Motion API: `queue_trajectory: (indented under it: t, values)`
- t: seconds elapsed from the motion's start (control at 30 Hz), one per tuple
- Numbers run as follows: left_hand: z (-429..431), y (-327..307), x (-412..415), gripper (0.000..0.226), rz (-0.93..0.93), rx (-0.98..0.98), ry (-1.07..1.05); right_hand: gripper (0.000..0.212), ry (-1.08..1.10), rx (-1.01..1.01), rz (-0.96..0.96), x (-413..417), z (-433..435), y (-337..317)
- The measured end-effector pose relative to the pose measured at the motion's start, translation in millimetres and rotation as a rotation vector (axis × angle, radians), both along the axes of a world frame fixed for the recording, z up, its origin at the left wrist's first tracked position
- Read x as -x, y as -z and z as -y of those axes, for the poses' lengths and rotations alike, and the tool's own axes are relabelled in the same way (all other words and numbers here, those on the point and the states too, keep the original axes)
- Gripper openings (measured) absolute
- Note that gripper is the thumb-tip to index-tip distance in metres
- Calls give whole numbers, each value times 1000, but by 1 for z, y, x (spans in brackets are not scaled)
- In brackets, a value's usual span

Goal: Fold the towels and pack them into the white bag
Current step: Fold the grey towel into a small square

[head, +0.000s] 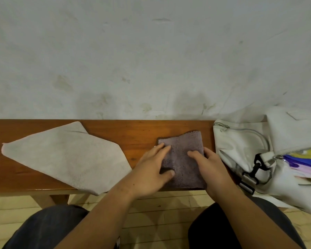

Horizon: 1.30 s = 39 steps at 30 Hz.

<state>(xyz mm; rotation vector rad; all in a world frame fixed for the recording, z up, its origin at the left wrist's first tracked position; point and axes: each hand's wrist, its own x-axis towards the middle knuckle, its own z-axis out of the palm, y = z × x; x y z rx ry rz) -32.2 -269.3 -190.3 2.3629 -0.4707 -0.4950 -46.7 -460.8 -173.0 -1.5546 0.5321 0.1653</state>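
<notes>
A small purple-grey towel (184, 148), folded to a rough square, lies on the wooden bench (133, 133) right of centre. My left hand (151, 169) rests flat on its left part, fingers straight and thumb on the near edge. My right hand (207, 168) lies on the right part, fingers over the top and thumb at the right edge. A beige towel (65, 155) lies spread flat at the bench's left. The white bag (241, 146) sits at the right end, its zip open, with folded coloured cloths (309, 159) showing inside.
A plain pale wall (151, 60) stands right behind the bench. A black clip and strap (255, 168) hang on the bag's front. My knees (48, 227) are below the bench's near edge, over a light tiled floor.
</notes>
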Motion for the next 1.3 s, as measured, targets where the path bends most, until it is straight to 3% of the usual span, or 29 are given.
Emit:
queue_trajectory:
  t: [0.4,0.5,0.8,0.9,1.13,1.3]
  values:
    - [57,-21,36,68,-484,579,-458,19,113,-449,37,62,63,-36]
    - [83,-29,51,49,-450,664,-469,23,140,-460,40,81,86,-39]
    - [183,-88,102,38,-353,662,-279,30,261,-291,161,143,200,-62]
    - [227,-99,114,34,-245,519,-159,28,291,-228,128,166,246,-71]
    - [321,-127,120,45,-112,313,83,24,254,299,-23,166,337,-86]
    - [366,-160,100,39,-56,251,150,35,-50,588,-42,119,376,-105]
